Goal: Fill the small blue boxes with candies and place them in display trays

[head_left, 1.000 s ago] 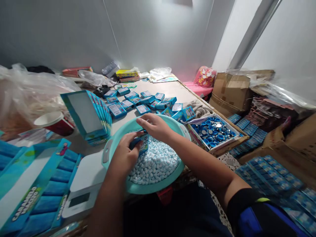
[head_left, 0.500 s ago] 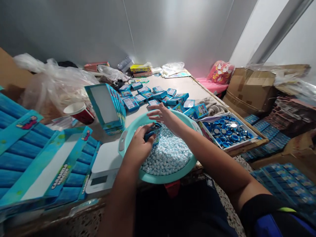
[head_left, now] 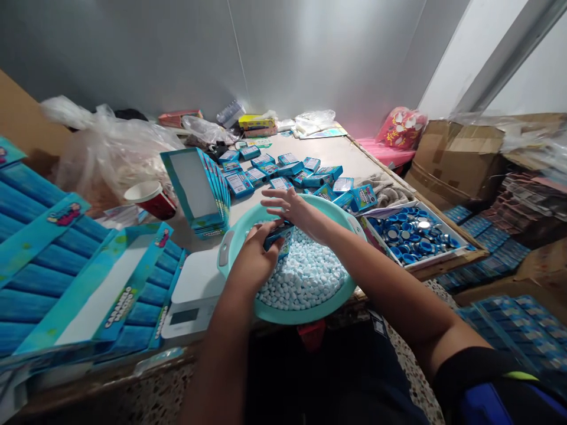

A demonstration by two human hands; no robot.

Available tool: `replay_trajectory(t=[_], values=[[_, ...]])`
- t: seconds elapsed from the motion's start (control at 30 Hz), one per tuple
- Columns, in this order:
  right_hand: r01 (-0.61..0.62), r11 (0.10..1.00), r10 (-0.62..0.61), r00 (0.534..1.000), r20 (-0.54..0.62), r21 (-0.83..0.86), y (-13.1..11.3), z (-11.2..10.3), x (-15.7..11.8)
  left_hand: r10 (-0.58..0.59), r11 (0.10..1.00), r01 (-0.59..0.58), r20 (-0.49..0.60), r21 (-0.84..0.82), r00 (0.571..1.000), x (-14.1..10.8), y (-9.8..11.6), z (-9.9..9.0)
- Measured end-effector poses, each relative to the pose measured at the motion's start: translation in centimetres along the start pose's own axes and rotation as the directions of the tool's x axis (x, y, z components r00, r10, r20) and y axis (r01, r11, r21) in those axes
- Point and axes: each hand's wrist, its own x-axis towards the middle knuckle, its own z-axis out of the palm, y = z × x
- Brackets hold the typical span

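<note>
Small blue printed carton (head_left: pixel 279 239) w/ dark top edge, in L hand (head_left: pixel 253 260), fingers wrapped round it, just above white candies (head_left: pixel 308 274) in teal basin (head_left: pixel 287 316); long axis slants up to R. R hand (head_left: pixel 292 208) open wide over basin rim, empty.

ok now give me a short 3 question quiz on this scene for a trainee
1. Which hand holds the small blue carton above the turquoise plastic basin?
2. True or false: the white digital scale stands inside the basin.
3. What fills the shallow white-lined tray to the right of the basin?

Key:
1. The left hand.
2. False: it stands beside the basin.
3. Round blue-and-silver lids.
</note>
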Motion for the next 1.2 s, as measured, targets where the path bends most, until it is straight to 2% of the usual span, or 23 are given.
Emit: replay_trajectory(t=[0.13, 0.37, 0.53, 0.73, 0.87, 0.97, 1.1, 1.2], values=[[-0.047, 0.997, 0.047, 0.999, -0.005, -0.061, 0.0, -0.2, -0.1, 0.018, 1.0, -0.018, -0.002, 0.007, 1.0, 0.0, -0.2, 0.0], [-0.114, 0.981, 0.12, 0.992, 0.028, -0.156, -0.3, -0.7, -0.7, 0.065, 0.998, -0.065, 0.058, 0.003, 0.996, 0.0, -0.1, -0.1], [-0.135, 0.978, 0.144, 0.989, 0.046, -0.158, -0.7, -0.3, -0.7, -0.011, 0.999, 0.008, 0.065, 0.046, 0.998, -0.3, 0.4, -0.1], [-0.103, 0.981, 0.116, 0.991, 0.071, -0.163, -0.6, 0.0, -0.7, -0.064, 0.994, 0.065, -0.02, 0.082, 0.998, -0.3, 0.8, 0.0], [-0.055, 0.977, 0.074, 0.994, 0.084, -0.207, -0.6, 0.0, -1.0, -0.11, 0.992, 0.112, -0.031, 0.063, 0.993, -0.2, 0.5, -0.1], [-0.043, 0.966, 0.053, 0.998, 0.035, -0.253, -0.3, -0.2, -1.0, -0.085, 0.996, 0.085, -0.05, 0.001, 0.995, -0.3, 0.1, -0.2], [-0.089, 0.92, 0.037, 0.989, -0.141, -0.382, 0.7, -0.6, -0.6, -0.063, 0.997, 0.058, -0.103, -0.052, 0.993, -0.6, -0.3, -0.1], [-0.125, 0.856, 0.014, 0.975, -0.22, -0.501, 1.3, -1.0, -0.3, -0.008, 0.989, -0.024, -0.22, -0.143, 0.975, -0.7, -0.3, -0.2]])
